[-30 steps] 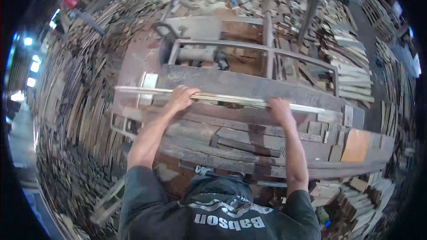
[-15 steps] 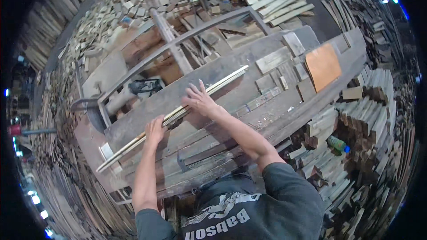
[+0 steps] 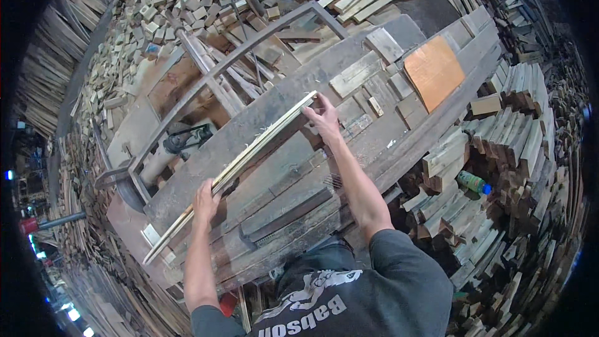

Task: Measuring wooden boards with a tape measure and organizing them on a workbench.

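A bundle of long, thin wooden strips (image 3: 249,150) runs slantwise over the workbench (image 3: 293,150), from the near left up toward the middle. My left hand (image 3: 204,201) is closed round the strips left of their middle. At their far right end, my right hand (image 3: 322,117) pinches them between thumb and fingers. The strips lie closely side by side, pale on top. Their left end reaches past my left hand to a small white block (image 3: 150,233) at the bench's left side.
Flat wood pieces (image 3: 355,75) and an orange sheet (image 3: 433,72) lie on the bench's right part. A metal frame (image 3: 249,50) runs along its far side. Stacked boards (image 3: 518,143) and a green bottle (image 3: 473,182) stand at the right. Cut blocks (image 3: 181,9) are heaped beyond.
My right hand has slid along the strips to their far right end and now grips them there. My left hand has shifted slightly left and down, still on the strips.
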